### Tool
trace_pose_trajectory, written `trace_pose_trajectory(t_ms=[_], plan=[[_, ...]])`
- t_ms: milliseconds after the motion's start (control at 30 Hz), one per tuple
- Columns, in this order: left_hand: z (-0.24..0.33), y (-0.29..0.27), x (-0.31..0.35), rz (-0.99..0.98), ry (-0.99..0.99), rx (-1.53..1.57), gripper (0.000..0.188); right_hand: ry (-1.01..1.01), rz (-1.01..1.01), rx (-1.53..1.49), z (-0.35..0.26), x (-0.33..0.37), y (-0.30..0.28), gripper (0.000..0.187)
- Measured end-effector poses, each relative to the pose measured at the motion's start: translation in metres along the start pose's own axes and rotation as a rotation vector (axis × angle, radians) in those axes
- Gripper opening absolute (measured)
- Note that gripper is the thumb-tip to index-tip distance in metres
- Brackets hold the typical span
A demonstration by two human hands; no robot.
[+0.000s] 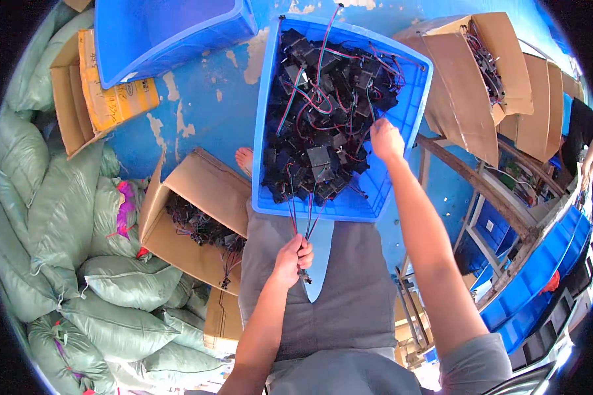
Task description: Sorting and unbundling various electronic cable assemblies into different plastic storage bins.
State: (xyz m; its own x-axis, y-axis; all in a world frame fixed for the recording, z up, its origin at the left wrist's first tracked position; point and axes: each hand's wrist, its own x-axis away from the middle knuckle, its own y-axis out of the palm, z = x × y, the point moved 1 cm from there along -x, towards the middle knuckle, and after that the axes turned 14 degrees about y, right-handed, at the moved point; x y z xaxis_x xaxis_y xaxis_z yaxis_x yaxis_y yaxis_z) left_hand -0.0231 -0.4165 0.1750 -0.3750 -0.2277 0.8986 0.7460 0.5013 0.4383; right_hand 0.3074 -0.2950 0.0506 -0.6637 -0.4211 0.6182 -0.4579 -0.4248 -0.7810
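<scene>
A blue plastic bin in front of me holds a heap of small black boxy parts with thin red, black and teal cables. My left hand is closed around a bunch of these cables, just outside the bin's near edge. From that fist the cables run up to parts in the heap, and small dark connector ends poke out below it. Inside the bin's right side, my right hand is closed with its fingertips together at a thin cable. The fingertips are partly hidden.
A cardboard box with similar parts stands left of my legs. More open cartons are at the right, above a wooden frame. Another blue bin is at the far left. Green sacks are piled along the left.
</scene>
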Motion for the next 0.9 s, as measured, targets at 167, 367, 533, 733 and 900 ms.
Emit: trace_pose_trajectory(t_ms=[167, 367, 533, 733, 900], plan=[[-0.001, -0.007, -0.003, -0.021, 0.014, -0.028, 0.029, 0.077, -0.54, -1.032, -0.047, 0.061, -0.033, 0.037], [-0.003, -0.006, -0.006, 0.02, 0.014, -0.061, 0.03, 0.285, -0.826, -1.632, -0.128, 0.071, -0.025, 0.022], [-0.003, -0.018, -0.01, -0.021, 0.019, -0.021, 0.031, 0.299, -0.692, -1.316, -0.173, 0.056, 0.011, 0.02], [0.0, -0.018, -0.011, -0.025, 0.018, 0.004, 0.03, 0.298, -0.527, -0.93, -0.195, 0.056, 0.048, 0.027], [0.004, -0.018, -0.01, -0.012, 0.022, 0.008, 0.03, 0.252, -0.456, -0.866, -0.198, 0.058, 0.053, 0.031]])
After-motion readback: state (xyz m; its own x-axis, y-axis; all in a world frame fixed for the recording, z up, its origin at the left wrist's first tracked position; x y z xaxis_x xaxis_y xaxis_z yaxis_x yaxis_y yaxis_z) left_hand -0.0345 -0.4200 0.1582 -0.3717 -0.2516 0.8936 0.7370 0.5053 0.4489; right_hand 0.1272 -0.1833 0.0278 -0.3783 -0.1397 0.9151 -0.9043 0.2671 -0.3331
